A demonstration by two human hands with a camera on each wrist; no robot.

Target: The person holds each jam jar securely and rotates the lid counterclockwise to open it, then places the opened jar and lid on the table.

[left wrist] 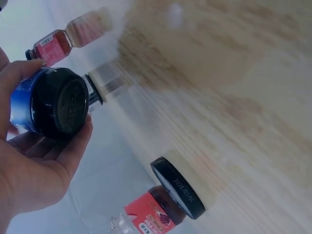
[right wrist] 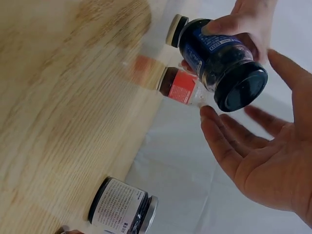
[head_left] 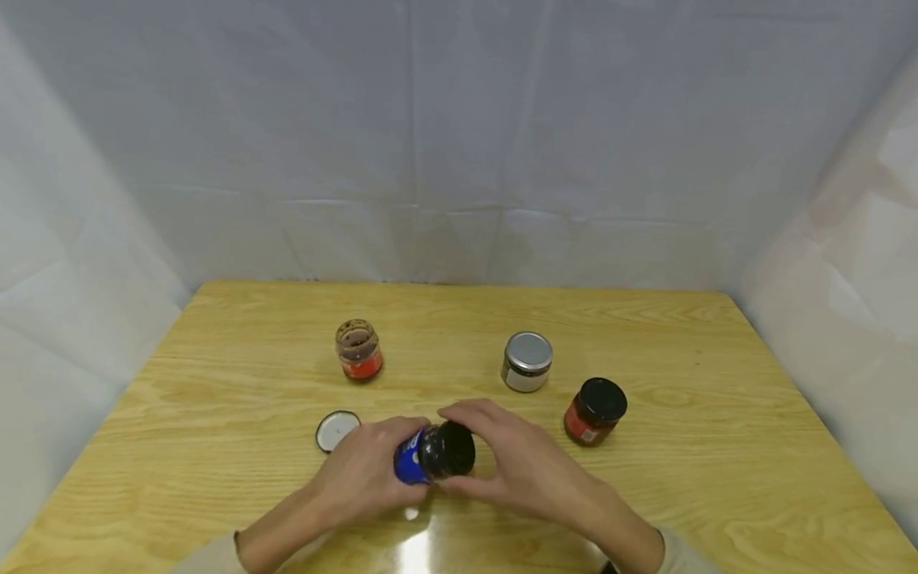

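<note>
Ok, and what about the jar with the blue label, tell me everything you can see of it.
The blue-labelled jar looks like clear glass with dark contents. Pale print runs over its label, its base bears raised marks, and a black lid is on. It is held tilted above the table, lid end toward the right hand. The left hand grips its body; the right hand's fingers spread about the lid, contact unclear.

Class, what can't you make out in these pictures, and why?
- Head: part of the blue jar, covered by the left hand.
- Head: what the dark thing is, cut off by the bottom edge.
- Left wrist: the open jar's whole rim, cut off by the bottom edge.
- Right wrist: the silver-lidded jar's fine print, too small.
</note>
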